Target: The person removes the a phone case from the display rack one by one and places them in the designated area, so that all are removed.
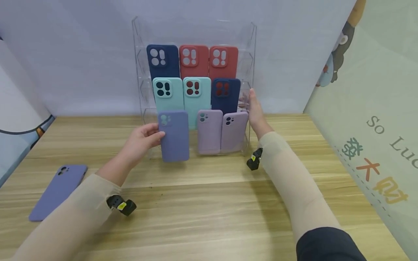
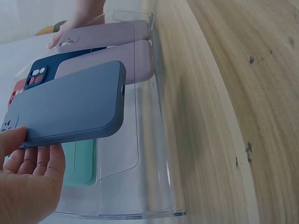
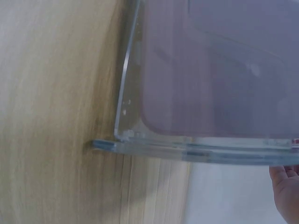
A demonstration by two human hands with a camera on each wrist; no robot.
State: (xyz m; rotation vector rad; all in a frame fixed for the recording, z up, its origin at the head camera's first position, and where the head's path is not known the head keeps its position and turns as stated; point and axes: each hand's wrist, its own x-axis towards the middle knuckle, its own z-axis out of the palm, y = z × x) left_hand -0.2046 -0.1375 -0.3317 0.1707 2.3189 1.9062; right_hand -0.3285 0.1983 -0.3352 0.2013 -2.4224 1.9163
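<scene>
- The periwinkle case (image 1: 174, 141) is pinched at its left edge by the left hand (image 1: 143, 137), thumb on the camera-hole face, fingers behind; the grip is best kept light there, leaving the bottom edge free.
- The case is held nearly upright, camera cut-outs at the top, before the left part of the lowest tier of the clear stand (image 1: 196, 34).
- The stand's right side is touched by the right hand (image 1: 257, 112), one finger held straight up; whether the others are curled round the panel cannot be told. Steady, gentle pressure would be advisable, as the acrylic could slide.
- On the same tier, two lilac cases (image 1: 210, 136) are leaned side by side; the right one is slightly tilted, so knocks should be avoided.
- Just behind, the mint cases (image 1: 169, 99) are partly covered; their lower ends should not be caught.
- A second purple case (image 1: 58, 192) is laid flat on the table (image 1: 196, 217), well apart at the left.
</scene>
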